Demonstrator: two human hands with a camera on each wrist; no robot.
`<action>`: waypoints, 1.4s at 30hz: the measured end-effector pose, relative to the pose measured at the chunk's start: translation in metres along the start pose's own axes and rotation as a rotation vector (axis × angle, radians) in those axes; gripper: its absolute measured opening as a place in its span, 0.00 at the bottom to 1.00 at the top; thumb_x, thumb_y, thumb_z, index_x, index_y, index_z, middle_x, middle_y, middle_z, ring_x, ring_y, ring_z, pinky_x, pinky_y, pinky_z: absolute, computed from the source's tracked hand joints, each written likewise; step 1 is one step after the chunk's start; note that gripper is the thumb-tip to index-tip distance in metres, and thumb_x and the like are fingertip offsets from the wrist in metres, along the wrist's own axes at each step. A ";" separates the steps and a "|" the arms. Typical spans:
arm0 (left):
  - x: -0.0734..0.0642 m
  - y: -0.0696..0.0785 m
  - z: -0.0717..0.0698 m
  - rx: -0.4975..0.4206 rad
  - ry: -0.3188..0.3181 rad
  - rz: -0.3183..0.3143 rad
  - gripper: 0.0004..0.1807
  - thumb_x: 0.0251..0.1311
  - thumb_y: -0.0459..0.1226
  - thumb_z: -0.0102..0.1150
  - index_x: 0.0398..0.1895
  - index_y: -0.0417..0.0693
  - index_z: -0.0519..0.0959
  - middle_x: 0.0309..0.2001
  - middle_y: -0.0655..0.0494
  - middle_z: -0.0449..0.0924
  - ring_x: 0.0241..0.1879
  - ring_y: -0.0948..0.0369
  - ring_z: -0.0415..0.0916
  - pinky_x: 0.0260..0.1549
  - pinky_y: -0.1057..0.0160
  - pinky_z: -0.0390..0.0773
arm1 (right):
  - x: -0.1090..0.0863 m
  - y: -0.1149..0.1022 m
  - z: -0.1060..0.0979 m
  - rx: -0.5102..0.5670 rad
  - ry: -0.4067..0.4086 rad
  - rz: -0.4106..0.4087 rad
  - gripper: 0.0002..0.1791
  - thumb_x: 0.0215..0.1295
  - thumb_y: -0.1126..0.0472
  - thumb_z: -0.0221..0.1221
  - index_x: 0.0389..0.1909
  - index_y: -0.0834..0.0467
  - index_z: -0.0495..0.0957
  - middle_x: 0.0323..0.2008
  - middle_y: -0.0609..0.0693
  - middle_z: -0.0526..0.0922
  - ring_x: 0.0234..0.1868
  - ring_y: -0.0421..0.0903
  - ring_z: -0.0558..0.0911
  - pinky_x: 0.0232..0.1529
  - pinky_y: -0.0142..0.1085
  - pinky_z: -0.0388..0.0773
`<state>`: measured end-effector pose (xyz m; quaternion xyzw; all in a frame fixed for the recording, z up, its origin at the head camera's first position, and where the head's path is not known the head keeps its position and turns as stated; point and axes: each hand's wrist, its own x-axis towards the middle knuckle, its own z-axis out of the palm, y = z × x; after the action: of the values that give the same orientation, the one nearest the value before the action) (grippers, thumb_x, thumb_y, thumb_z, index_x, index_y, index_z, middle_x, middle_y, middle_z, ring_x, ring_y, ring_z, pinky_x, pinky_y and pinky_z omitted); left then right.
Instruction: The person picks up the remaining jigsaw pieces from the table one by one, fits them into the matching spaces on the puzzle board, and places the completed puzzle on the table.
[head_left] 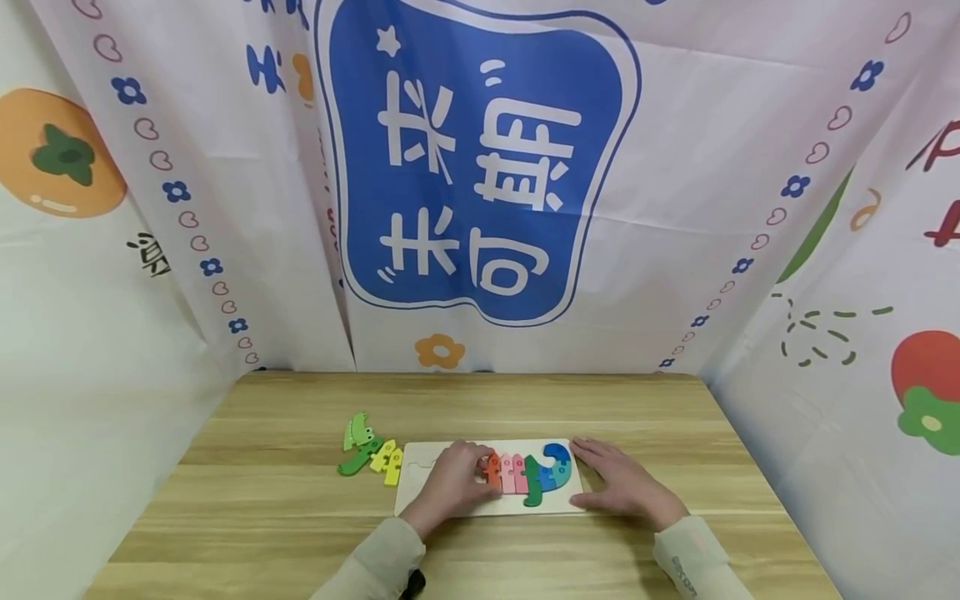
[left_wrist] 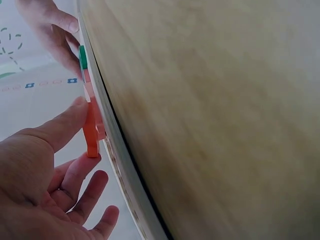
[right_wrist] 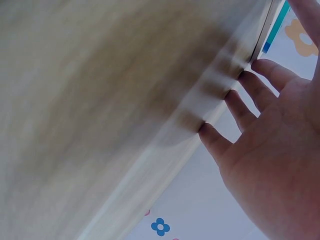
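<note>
A pale wooden puzzle board [head_left: 410, 493] lies on the table, partly covered by my left hand [head_left: 453, 482]. That hand pinches an orange puzzle piece [head_left: 493, 472] between thumb and fingers; from the left wrist, the orange piece [left_wrist: 90, 134] shows tilted against the board. To its right on the board are pink pieces [head_left: 513, 473], a green leg piece [head_left: 533, 482] and a curled blue tail [head_left: 557, 465]. My right hand [head_left: 618, 483] is at the board's right end, thumb and fingers spread. In the right wrist view its fingertips [right_wrist: 212, 140] touch the tabletop.
Left of the board lie loose pieces: a light green crocodile head [head_left: 358, 432], a darker green leg piece [head_left: 360, 457] and yellow pieces [head_left: 387, 460]. The wooden table [head_left: 285, 500] meets printed white cloth [head_left: 465, 350] at its back and sides.
</note>
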<state>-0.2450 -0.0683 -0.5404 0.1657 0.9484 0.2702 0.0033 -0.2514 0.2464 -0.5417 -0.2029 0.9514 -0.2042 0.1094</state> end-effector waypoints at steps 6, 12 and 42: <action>0.002 0.001 0.001 0.015 0.015 0.000 0.32 0.46 0.49 0.84 0.54 0.47 0.87 0.35 0.62 0.84 0.38 0.62 0.71 0.44 0.58 0.79 | 0.001 0.000 0.000 -0.006 0.003 0.000 0.52 0.60 0.34 0.69 0.79 0.54 0.63 0.80 0.55 0.61 0.80 0.64 0.58 0.75 0.67 0.56; 0.002 0.001 -0.001 -0.016 0.015 -0.007 0.31 0.45 0.48 0.84 0.53 0.45 0.87 0.34 0.61 0.84 0.38 0.61 0.70 0.41 0.58 0.77 | 0.002 -0.001 0.000 -0.007 0.006 0.001 0.52 0.60 0.34 0.69 0.79 0.54 0.63 0.80 0.55 0.61 0.80 0.64 0.58 0.75 0.66 0.56; 0.000 -0.006 -0.001 -0.060 -0.046 -0.013 0.27 0.49 0.46 0.82 0.53 0.48 0.88 0.39 0.63 0.85 0.39 0.63 0.71 0.44 0.59 0.76 | 0.001 0.001 0.001 -0.008 0.005 -0.005 0.53 0.60 0.34 0.69 0.79 0.55 0.62 0.80 0.55 0.61 0.80 0.64 0.58 0.76 0.66 0.55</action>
<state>-0.2469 -0.0731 -0.5426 0.1656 0.9406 0.2946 0.0320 -0.2523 0.2465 -0.5434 -0.2051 0.9519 -0.2013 0.1060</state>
